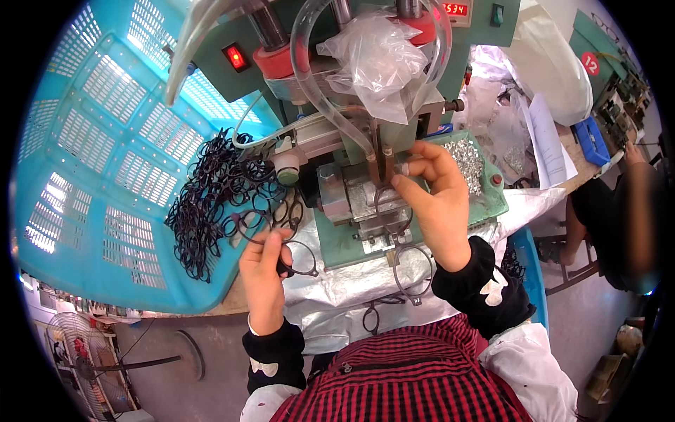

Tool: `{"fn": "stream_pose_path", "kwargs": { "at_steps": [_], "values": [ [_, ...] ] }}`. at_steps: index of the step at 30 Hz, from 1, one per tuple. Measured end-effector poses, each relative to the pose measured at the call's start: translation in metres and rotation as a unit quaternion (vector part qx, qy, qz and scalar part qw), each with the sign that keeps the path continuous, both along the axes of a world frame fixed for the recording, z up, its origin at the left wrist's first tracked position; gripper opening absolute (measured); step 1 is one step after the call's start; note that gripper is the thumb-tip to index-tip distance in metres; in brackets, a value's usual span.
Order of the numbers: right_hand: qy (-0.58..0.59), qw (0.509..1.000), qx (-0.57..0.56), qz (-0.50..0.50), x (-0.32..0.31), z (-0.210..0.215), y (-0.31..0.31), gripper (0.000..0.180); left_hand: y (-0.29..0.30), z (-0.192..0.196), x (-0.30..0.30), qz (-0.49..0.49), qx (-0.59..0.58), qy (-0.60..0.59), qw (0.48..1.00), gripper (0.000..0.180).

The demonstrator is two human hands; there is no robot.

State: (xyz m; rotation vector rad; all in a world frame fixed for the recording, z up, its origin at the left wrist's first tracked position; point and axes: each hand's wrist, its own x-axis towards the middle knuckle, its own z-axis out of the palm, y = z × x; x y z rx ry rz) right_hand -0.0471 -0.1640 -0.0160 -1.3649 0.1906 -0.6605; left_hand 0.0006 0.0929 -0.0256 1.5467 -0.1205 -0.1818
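Note:
My left hand is closed on a dark eyeglass frame, held to the left of a green press machine. A second eyeglass frame lies at the metal jig under the press head, its nearer rim hanging over the front edge. My right hand is at the jig's right side, below the brown-ended tubes. Its thumb and forefinger are pinched together near the frame's far rim; what lies between them is too small to tell.
Left stands a big turquoise basket with a heap of dark eyeglass frames. Small silvery parts fill a green tray right of the jig. Another frame rests near my lap. A person sits at far right.

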Motion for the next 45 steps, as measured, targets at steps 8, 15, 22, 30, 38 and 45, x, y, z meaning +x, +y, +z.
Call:
{"fn": "stream_pose_path", "kwargs": {
  "at_steps": [8, 15, 22, 30, 38, 45],
  "values": [
    [-0.005, 0.993, 0.106, 0.046, -0.011, 0.031, 0.018, 0.051, -0.033, 0.087, -0.055, -0.129, -0.145, -0.149, 0.97, 0.036],
    [0.029, 0.997, -0.076, -0.016, -0.021, 0.005, -0.044, 0.051, -0.098, 0.059, -0.038, -0.348, -0.123, 0.283, 0.885, 0.043],
    [0.119, 0.935, -0.227, -0.247, -0.061, -0.063, -0.11, 0.033, -0.103, 0.041, -0.036, -0.33, -0.144, 0.282, 0.889, 0.043],
    [0.218, 0.77, -0.542, -0.256, -0.069, -0.071, -0.105, 0.015, -0.087, 0.014, -0.04, -0.348, -0.149, 0.257, 0.889, 0.043],
    [0.176, 0.933, -0.28, -0.144, -0.057, -0.073, -0.079, 0.005, 0.015, 0.024, -0.05, 0.091, 0.012, -0.055, 0.994, 0.013],
    [0.096, 0.935, -0.299, -0.164, -0.042, -0.062, -0.077, 0.013, 0.113, 0.016, 0.094, 0.184, 0.514, -0.445, 0.71, 0.009]
  ]
}}
